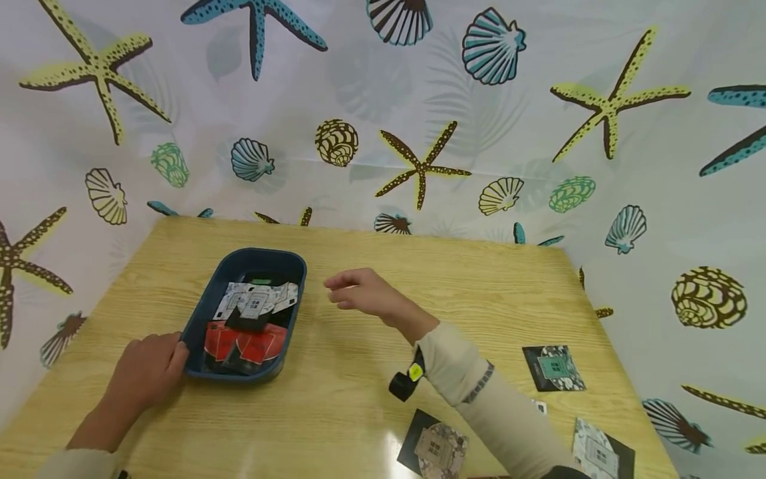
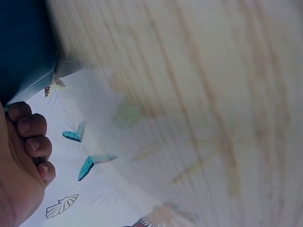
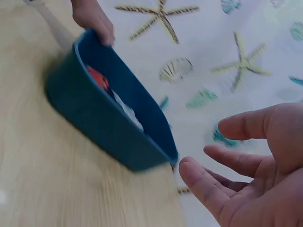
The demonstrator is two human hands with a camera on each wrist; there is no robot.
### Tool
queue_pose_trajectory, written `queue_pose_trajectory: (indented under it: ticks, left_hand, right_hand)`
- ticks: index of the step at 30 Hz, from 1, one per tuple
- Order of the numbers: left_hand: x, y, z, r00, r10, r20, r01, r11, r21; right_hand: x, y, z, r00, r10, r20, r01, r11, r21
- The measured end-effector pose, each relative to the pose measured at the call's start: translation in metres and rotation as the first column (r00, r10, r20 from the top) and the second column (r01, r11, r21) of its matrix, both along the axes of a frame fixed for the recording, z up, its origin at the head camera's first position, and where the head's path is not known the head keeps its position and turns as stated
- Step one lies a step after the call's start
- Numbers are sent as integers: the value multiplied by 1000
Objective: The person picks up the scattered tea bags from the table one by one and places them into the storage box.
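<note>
A dark blue plastic bin (image 1: 279,376) stands at the left of the table. White, red and black printed packets (image 1: 254,303) lie inside it. My left hand (image 1: 148,369) grips the bin's near left corner, thumb at the rim; curled fingers (image 2: 35,135) show beside the bin in the left wrist view. Right of the bin, apart from it, my right hand (image 1: 368,293) holds nothing. In the right wrist view its fingers (image 3: 206,187) are spread and loosely bent, with the bin's side (image 3: 104,118) beyond them.
On the right of the wooden table (image 1: 359,372) lie a black packet with a green label (image 1: 554,368), a brown-labelled packet (image 1: 435,447) and a white-labelled one (image 1: 600,452). My right forearm partly covers other pieces. A shell-patterned cloth (image 1: 383,86) hangs around the table.
</note>
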State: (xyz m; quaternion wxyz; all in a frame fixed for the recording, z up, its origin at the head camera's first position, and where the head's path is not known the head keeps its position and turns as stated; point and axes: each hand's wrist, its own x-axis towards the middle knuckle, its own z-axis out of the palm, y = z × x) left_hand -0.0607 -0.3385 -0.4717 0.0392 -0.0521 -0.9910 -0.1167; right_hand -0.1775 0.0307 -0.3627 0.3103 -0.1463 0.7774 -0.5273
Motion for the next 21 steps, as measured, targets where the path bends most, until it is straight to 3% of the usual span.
queue_pose_trajectory:
  ticks: [6,12,16,21]
  left_hand:
    - [0,-2,3,1000,-1,-21,1,1000,-11]
    - [1,0,2,998,-11,-62,11,1000,2]
    - [1,2,1,999,-13,-44,13,1000,3]
    - [1,3,2,999,-17,-42,17,1000,4]
  right_hand:
    - [-1,96,3,990,-128,-65,129,991,21]
    - [10,194,-6,959,-220,-179,250,954,167]
    - [24,247,-15,937,-268,-222,331,884,330]
    - [38,294,-31,936,-228,-268,346,731,588]
